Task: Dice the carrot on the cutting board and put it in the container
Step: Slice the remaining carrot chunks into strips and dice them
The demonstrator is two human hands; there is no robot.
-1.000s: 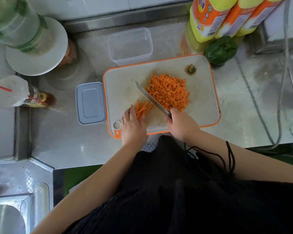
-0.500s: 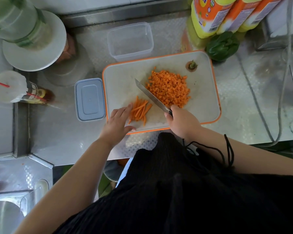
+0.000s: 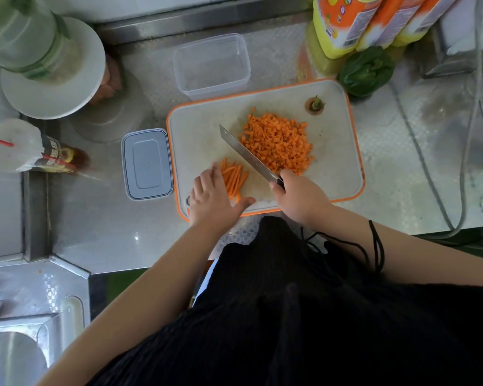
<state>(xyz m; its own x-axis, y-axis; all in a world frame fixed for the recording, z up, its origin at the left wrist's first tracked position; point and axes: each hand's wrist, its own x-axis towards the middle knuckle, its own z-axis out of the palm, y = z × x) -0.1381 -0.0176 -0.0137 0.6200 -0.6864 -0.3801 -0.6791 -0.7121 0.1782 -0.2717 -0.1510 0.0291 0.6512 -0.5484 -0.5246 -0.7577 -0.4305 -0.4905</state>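
- Lying on the board (image 3: 195, 140), carrot sticks (image 3: 232, 176) sit just left of the knife (image 3: 248, 156).
- Right hand (image 3: 301, 195) grips the knife handle.
- Left hand (image 3: 212, 197), fingers straight, rests on the sticks.
- Dice (image 3: 278, 142) heap right of the blade; container (image 3: 212, 64) beyond.

stainless steel counter (image 3: 109, 235) with an embossed checker pattern, daylight glaring off it. raised steel ledge (image 3: 201, 20) along the back, white wall above. at far left, a white plate (image 3: 53, 98) under a green-banded jar (image 3: 20, 29). yellow and orange bottles (image 3: 346, 20) at the back right, grey cables (image 3: 430, 176) trailing beside them. steel sink (image 3: 9, 358) at lower left.
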